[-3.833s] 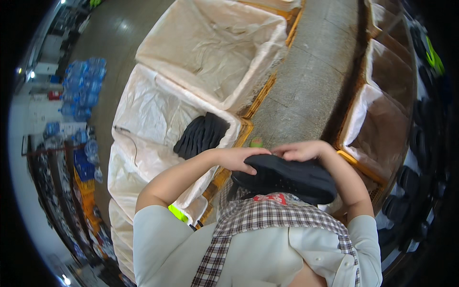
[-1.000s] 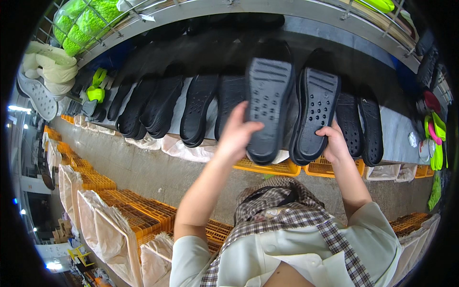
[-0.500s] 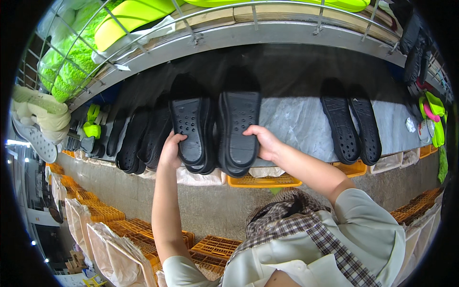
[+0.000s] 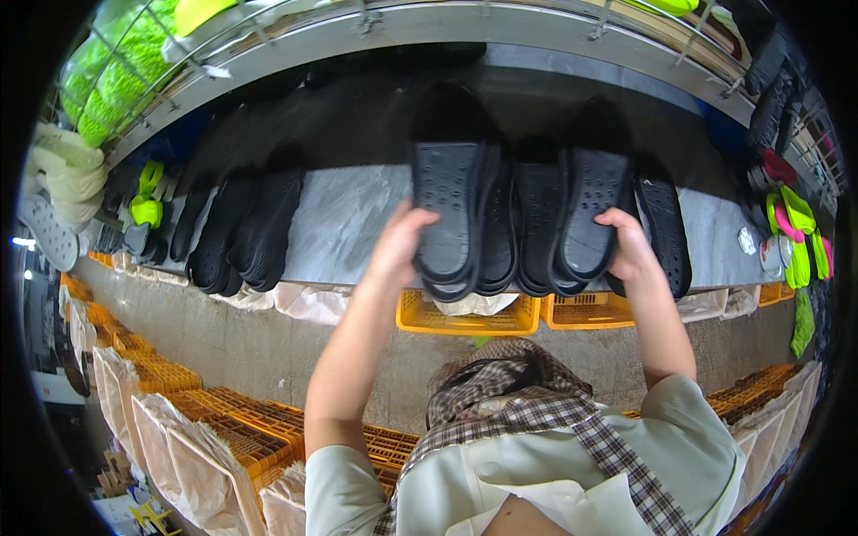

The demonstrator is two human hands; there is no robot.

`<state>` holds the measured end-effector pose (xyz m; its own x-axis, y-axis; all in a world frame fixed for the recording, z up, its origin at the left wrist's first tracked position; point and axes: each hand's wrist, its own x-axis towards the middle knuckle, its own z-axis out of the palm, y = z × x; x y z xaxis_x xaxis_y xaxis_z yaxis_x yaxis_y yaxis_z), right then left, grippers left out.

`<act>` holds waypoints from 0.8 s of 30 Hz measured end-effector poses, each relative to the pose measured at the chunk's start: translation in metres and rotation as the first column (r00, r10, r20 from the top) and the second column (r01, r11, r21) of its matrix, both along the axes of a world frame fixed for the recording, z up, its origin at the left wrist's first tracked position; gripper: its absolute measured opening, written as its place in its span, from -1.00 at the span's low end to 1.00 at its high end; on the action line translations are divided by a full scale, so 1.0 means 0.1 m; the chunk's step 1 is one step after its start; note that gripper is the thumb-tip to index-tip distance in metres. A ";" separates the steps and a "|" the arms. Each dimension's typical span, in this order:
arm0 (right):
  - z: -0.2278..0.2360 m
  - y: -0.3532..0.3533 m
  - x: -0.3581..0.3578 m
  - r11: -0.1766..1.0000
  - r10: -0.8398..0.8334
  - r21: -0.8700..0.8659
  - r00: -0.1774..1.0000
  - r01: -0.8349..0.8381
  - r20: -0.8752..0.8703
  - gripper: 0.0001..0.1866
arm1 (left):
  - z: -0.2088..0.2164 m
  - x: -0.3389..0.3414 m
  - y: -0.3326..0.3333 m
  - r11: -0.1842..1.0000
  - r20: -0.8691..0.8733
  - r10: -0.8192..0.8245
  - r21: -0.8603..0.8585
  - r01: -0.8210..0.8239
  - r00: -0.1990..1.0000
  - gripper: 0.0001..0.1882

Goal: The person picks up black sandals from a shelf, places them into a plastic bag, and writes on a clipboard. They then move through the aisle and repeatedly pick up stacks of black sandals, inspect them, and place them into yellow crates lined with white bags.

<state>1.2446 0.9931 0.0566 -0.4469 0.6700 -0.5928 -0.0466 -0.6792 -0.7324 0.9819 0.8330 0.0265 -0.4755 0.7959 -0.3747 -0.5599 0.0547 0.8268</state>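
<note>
My left hand grips a small stack of black shoe soles by its outer side, thumb on top near the rounded end. A second stack of black shoe soles is in my right hand, whose thumb also presses on the upper face. The fingers underneath are hidden. More black soles show between the two held stacks; I cannot tell whether they are held or lie on the worktop. Close by my right hand lies another black sole with round holes at its near end.
Several black soles lie on the grey worktop at left. A wire rack runs along the back. Yellow crates stand below the near edge. Bright green pieces sit at both ends.
Both hands have moved right along the worktop with the stacks of soles. They are farther apart, and the right stack is now among the soles on the right.
</note>
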 end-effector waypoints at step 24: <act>-0.02 -0.55 -1.97 0.664 0.567 0.514 0.814 -0.543 0.128 -0.22 | -0.29 -1.04 -1.09 0.900 -1.000 0.031 0.029 -0.434 -0.003 -0.44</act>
